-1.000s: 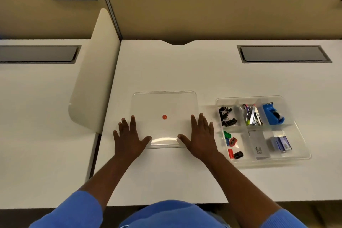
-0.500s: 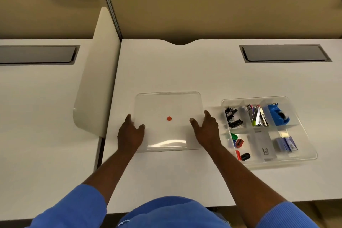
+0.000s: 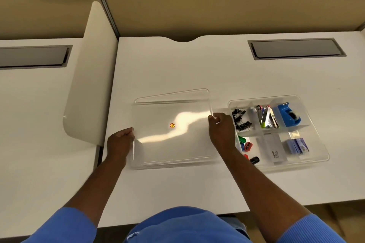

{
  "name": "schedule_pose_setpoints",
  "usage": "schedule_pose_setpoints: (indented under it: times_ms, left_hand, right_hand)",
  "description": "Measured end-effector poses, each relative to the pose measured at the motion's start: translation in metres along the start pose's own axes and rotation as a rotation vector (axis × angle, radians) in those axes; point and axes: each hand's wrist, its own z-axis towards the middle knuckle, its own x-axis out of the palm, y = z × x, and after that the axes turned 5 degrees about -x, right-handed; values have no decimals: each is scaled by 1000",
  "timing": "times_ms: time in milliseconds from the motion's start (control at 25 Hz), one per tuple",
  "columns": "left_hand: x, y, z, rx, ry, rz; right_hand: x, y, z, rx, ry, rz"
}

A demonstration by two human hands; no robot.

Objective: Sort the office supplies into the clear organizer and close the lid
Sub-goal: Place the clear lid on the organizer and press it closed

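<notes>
Left hand (image 3: 120,140) and right hand (image 3: 221,127) are gripping opposite edges of the clear, orange-dotted lid (image 3: 173,144), now tilting up after lying flat on the desk (image 3: 177,65).

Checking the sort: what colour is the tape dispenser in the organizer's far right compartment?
The tape dispenser is blue; head view.

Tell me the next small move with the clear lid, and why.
Probably carry the lid right, over the organizer. The left hand and right hand grip its side edges, its far edge is raised off the desk, and the organizer sits uncovered beside it.
</notes>
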Motion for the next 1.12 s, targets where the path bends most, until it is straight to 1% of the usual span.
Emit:
schedule_pose_setpoints:
  times_ms: [200,400,560,720,840,1000,1120]
  left_hand:
    - [30,-8,-28,58,-99,-133]
    - [89,-11,-67,158,-88,-87]
    - [151,-2,-107,193,-109,-43]
    - [213,6,-141,240,-117,18]
    - [252,10,-160,263,-113,55]
    - [287,21,-185,276,-95,146]
    - [296,28,-191,283,-113,248]
  right_hand:
    - [-34,-3,4,-135,-105,19]
    - [-95,-34,33,-230,-119,41]
    - [-154,-77,61,-227,-95,26]
    - [-207,-123,90,-240,-130,22]
    - [-241,-156,107,-232,-74,-5]
    - [-278,-190,121,-227,-7,-59]
    - [-286,-204,121,-204,22,-69]
